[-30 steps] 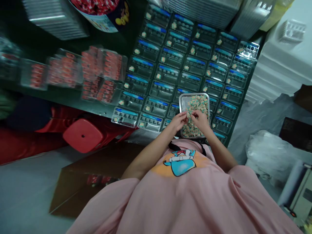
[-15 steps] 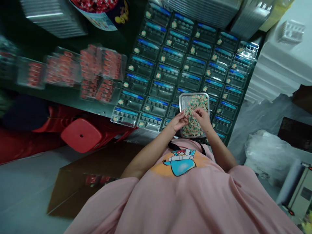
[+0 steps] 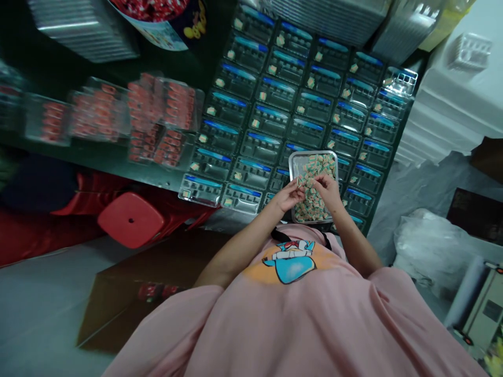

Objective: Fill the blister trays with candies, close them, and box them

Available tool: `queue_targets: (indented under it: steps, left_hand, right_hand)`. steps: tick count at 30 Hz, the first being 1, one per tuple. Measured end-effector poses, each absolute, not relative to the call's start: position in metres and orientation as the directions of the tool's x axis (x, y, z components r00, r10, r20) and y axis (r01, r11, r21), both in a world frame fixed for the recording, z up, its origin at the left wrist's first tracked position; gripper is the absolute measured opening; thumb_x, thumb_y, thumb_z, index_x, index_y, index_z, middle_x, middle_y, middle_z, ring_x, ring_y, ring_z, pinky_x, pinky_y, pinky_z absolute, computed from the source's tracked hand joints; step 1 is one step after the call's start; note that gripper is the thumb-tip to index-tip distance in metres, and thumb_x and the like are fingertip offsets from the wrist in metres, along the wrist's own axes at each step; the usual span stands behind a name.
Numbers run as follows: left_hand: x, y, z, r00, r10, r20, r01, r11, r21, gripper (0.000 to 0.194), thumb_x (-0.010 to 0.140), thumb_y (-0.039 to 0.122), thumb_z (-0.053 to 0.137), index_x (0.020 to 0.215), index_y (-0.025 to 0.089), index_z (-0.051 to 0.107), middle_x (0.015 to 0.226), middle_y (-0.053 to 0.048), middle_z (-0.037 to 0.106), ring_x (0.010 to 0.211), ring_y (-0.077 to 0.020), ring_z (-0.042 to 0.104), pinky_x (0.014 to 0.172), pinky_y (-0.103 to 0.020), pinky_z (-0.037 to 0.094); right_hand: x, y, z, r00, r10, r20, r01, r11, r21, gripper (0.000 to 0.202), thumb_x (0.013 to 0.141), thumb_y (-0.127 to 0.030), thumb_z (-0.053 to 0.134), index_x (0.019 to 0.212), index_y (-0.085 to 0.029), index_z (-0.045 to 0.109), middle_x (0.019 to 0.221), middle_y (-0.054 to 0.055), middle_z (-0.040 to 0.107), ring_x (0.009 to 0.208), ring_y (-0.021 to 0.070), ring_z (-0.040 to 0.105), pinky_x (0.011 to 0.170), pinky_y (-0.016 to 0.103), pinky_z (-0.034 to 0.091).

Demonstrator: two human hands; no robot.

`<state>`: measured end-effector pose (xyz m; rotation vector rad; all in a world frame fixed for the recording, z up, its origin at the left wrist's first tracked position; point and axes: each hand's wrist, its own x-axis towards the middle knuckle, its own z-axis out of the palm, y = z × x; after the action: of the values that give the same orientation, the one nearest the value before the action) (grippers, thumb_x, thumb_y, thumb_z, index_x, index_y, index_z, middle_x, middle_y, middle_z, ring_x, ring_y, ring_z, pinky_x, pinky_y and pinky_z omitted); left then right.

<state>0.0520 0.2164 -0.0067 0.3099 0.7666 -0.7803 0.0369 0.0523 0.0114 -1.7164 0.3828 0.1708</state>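
A metal tray (image 3: 293, 168) heaped with small beige-and-green pieces (image 3: 314, 207) lies close to my body, on top of clear plastic blister trays. Over its left side, my left hand (image 3: 290, 196) has its thumb and fingertips closed on a few of these pieces, palm partly turned up. My right hand (image 3: 327, 189) reaches in from the right, its fingertips pinched at a piece right beside the left fingertips. Around the metal tray, blister trays (image 3: 275, 93) stand in rows, each with a blue pen-like stick; many also hold one small piece in a corner.
Packs of red parts (image 3: 147, 112) lie on the dark green table (image 3: 157, 175) at left. Behind them stand a tub of red items (image 3: 168, 31) and stacked plastic trays (image 3: 84, 31). A red stool (image 3: 131, 220) and an open cardboard box (image 3: 118, 298) are below the table edge.
Both hands stay almost in place over the metal tray, with only slight finger movement. The view has shifted very slightly.
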Motion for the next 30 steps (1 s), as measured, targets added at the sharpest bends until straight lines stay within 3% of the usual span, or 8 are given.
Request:
queue_targets:
  steps: [9,15,22,30]
  left_hand:
    - [0.056,0.224,-0.010,0.466,-0.516,-0.719,0.730,0.683,-0.017,0.026,0.083,-0.002,0.052,0.095,0.017,0.064,0.075,-0.002,0.064,0.061,-0.0079,0.059,0.057,-0.017,0.042]
    - [0.058,0.228,-0.013,0.476,-0.454,-0.753,0.741,0.669,0.065,0.025,0.081,0.001,0.060,0.099,0.018,0.064,0.074,0.001,0.066,0.060,-0.0080,0.060,0.062,-0.020,0.047]
    - [0.058,0.232,-0.012,0.488,-0.417,-0.767,0.737,0.667,0.107,0.025,0.085,0.004,0.056,0.103,0.019,0.063,0.084,-0.002,0.071,0.080,-0.0149,0.070,0.081,-0.031,0.053]
    - [0.058,0.235,-0.013,0.481,-0.397,-0.782,0.727,0.679,0.103,0.021,0.084,0.002,0.058,0.098,0.017,0.063,0.079,-0.002,0.070,0.066,-0.0115,0.067,0.069,-0.024,0.051]
  right_hand:
    - [0.040,0.067,0.012,0.918,-0.146,-0.368,-0.380,-0.066,-0.923,0.030,0.077,-0.049,0.067,0.083,-0.021,0.058,0.070,-0.003,0.060,0.065,0.0126,0.056,0.066,0.028,0.046]
    - [0.039,0.079,0.023,0.930,-0.204,-0.305,-0.344,-0.202,-0.917,0.030,0.080,-0.050,0.064,0.085,-0.020,0.061,0.075,0.000,0.063,0.068,0.0150,0.057,0.066,0.029,0.046]
    - [0.037,0.095,0.029,0.945,-0.244,-0.216,-0.293,-0.350,-0.889,0.025,0.086,-0.045,0.059,0.086,-0.021,0.062,0.080,0.002,0.066,0.072,0.0163,0.058,0.068,0.029,0.044]
    - [0.036,0.101,0.026,0.962,-0.196,-0.193,-0.257,-0.396,-0.881,0.020,0.086,-0.040,0.058,0.086,-0.021,0.063,0.086,0.003,0.065,0.079,0.0170,0.058,0.075,0.030,0.046]
